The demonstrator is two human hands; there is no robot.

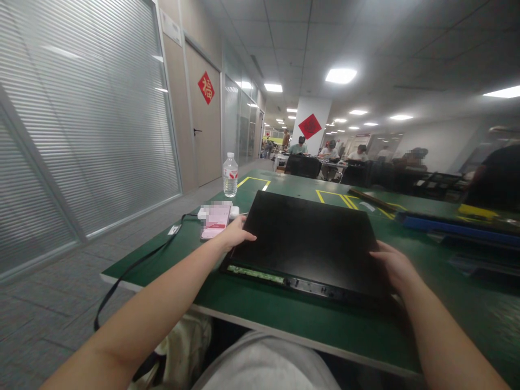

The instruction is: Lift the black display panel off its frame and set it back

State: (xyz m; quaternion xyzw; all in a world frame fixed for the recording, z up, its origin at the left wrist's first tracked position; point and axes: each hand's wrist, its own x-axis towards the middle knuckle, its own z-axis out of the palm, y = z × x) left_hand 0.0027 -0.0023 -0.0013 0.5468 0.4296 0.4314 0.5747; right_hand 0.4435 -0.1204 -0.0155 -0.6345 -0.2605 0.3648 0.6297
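While holding the panel (311, 238) by its two opposite side edges, seems to be at a positioning or steadying step, judging by the two-sided hold. Closed on the left edge with the left grip (235, 233), thumb pressed on the black face, fingers mostly hidden; closed on the right edge with the right grip (396, 265), thumb likewise on top. Cannot tell how far under the panel either set of fingers reaches.

Lies between the two grips, above or on the green table (345, 331); cannot tell whether fully resting or partly raised. Shows a green circuit strip (255, 274) along the near edge, closer to the left grip than to the right.

Just beyond the left grip, find the phone (216, 219), with a white adapter (234, 212) beside it; farther out, the bottle (230, 176), upright. Well past the right grip, on the far right, see a blue bar (455, 223).

For any next move, probably calls for equal support from both grips, keeping the panel level from side to side, pressing lightly on the face, staying off the exposed strip, and leaving room between the left edge and the phone.
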